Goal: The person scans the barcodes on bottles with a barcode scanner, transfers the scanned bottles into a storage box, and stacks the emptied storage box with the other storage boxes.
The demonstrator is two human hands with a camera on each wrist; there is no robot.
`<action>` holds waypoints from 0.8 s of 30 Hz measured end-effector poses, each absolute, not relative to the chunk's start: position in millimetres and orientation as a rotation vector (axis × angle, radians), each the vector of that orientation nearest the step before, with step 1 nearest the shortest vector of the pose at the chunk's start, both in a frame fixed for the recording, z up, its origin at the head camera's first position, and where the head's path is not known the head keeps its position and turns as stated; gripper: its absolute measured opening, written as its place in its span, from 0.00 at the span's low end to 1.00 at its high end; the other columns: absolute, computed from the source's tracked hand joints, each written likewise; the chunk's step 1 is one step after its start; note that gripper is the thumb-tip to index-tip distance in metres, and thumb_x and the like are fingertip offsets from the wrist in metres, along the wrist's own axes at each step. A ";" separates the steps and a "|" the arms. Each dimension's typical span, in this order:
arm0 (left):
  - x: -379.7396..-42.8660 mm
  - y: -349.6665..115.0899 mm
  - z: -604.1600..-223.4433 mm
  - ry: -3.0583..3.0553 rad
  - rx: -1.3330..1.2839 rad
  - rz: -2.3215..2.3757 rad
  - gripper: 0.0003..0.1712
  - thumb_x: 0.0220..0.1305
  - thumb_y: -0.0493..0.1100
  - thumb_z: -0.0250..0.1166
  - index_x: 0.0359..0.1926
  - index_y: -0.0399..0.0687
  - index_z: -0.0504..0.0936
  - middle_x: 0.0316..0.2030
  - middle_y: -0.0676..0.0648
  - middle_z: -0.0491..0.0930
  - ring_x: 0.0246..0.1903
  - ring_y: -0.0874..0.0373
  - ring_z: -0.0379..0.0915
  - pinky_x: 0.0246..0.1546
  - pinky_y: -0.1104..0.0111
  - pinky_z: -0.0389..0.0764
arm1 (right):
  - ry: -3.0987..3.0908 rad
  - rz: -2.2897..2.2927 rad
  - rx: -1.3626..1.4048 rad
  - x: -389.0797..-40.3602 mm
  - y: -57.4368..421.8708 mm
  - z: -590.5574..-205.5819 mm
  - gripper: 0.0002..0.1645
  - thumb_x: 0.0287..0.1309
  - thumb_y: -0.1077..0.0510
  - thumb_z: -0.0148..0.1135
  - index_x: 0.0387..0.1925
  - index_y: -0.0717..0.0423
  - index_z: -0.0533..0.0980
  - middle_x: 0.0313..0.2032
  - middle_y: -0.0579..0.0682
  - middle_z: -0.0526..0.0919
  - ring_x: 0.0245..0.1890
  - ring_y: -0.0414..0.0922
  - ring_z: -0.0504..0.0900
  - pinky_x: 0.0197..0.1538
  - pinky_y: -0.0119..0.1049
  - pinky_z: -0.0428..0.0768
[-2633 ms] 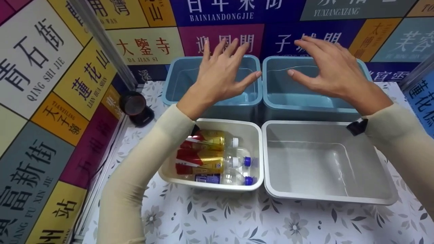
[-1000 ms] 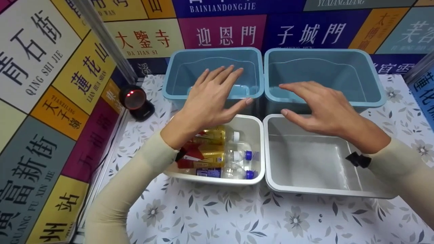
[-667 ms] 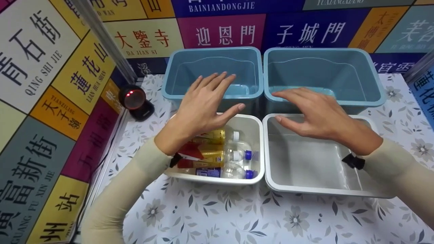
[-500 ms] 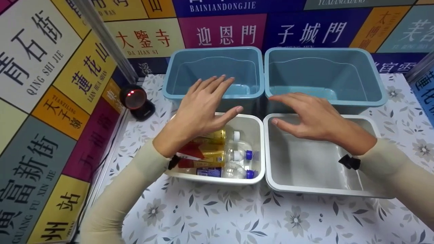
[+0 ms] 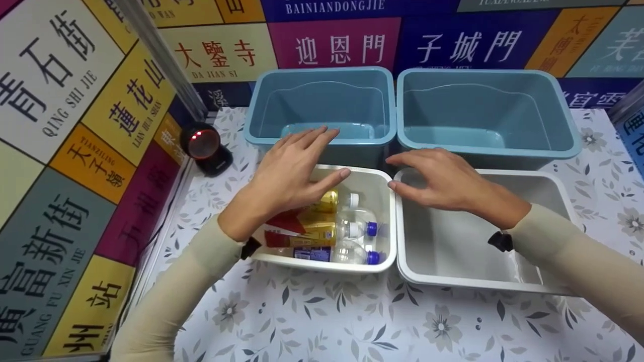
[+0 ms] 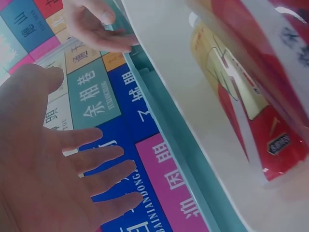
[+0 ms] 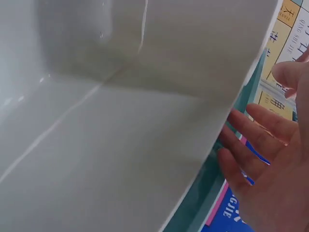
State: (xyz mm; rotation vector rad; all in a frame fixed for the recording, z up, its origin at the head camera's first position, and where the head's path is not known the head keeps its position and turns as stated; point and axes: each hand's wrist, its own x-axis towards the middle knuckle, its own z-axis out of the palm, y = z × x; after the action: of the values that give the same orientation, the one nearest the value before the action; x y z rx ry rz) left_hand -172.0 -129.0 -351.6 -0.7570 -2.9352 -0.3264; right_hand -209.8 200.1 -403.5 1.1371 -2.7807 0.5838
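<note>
My left hand [image 5: 287, 173] hovers over the back of the left white bin [image 5: 322, 265], fingers spread and holding nothing. In that bin lie several bottles on their sides: red-and-gold bags or wrapped packs beside them show as a red-and-gold package [image 6: 260, 121] in the left wrist view. A clear bottle with a blue cap [image 5: 373, 257] lies at the front, and a white cap [image 5: 353, 230] shows behind it. My right hand [image 5: 443, 181] is held over the back left corner of the right white bin [image 5: 473, 284], its fingers extended and nothing in them. The hand partly hides that bin's inside.
Two deeper blue bins, a left one [image 5: 322, 142] and a right one [image 5: 488, 150], stand side by side behind the white ones. A black scanner-like device with red lights [image 5: 204, 148] stands at the left. Lettered panels wall the back and left of the flowered tablecloth [image 5: 322, 317].
Both hands have come back from above the blue bins toward the white bins. The right hand has also moved left, and the device's red lights have come on.
</note>
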 end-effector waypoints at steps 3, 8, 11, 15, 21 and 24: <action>-169.3 -134.1 -353.7 -2.957 -0.763 -0.357 0.51 0.74 0.80 0.48 0.86 0.61 0.58 0.84 0.46 0.62 0.82 0.44 0.62 0.83 0.43 0.61 | -2.823 0.663 1.122 -210.3 196.3 -409.3 0.33 0.70 0.36 0.68 0.68 0.48 0.81 0.61 0.49 0.89 0.62 0.51 0.87 0.63 0.58 0.84; -166.6 -144.6 -358.3 -2.984 -0.806 -0.440 0.49 0.74 0.79 0.51 0.86 0.63 0.58 0.83 0.44 0.64 0.79 0.42 0.66 0.79 0.42 0.69 | -2.868 0.842 1.129 -211.6 194.4 -420.5 0.29 0.72 0.39 0.68 0.67 0.48 0.82 0.57 0.46 0.90 0.60 0.48 0.88 0.64 0.56 0.84; -166.7 -152.5 -361.0 -2.989 -0.847 -0.481 0.49 0.74 0.78 0.54 0.86 0.63 0.59 0.81 0.44 0.68 0.77 0.42 0.70 0.75 0.42 0.73 | -2.865 0.929 1.142 -212.6 194.3 -423.5 0.25 0.73 0.42 0.68 0.65 0.47 0.84 0.56 0.44 0.91 0.59 0.47 0.88 0.64 0.54 0.84; -166.3 -163.4 -363.8 -3.001 -0.865 -0.535 0.48 0.72 0.77 0.59 0.85 0.66 0.60 0.79 0.45 0.71 0.73 0.45 0.74 0.71 0.44 0.79 | -2.865 0.979 1.139 -214.3 193.4 -423.1 0.23 0.73 0.44 0.69 0.63 0.46 0.85 0.53 0.43 0.91 0.58 0.45 0.88 0.63 0.53 0.84; -167.0 -173.7 -367.6 -2.992 -0.914 -0.629 0.47 0.70 0.71 0.67 0.84 0.67 0.64 0.74 0.46 0.77 0.68 0.49 0.80 0.65 0.48 0.84 | -2.869 0.971 1.138 -214.0 191.3 -420.9 0.23 0.73 0.45 0.69 0.64 0.47 0.85 0.51 0.43 0.92 0.55 0.45 0.88 0.61 0.52 0.84; -168.9 -175.4 -370.1 -2.992 -0.991 -0.665 0.43 0.70 0.64 0.71 0.81 0.61 0.70 0.69 0.44 0.82 0.63 0.49 0.84 0.63 0.50 0.86 | -2.867 0.973 1.139 -214.2 190.7 -421.5 0.23 0.73 0.46 0.69 0.63 0.49 0.85 0.50 0.44 0.92 0.55 0.45 0.89 0.61 0.52 0.84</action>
State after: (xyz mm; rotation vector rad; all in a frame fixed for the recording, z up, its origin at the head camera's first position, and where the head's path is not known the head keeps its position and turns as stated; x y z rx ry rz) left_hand -168.9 -175.4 -370.1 -0.9908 -2.9924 -0.6648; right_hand -214.2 190.7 -421.5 1.1395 -2.8673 0.9733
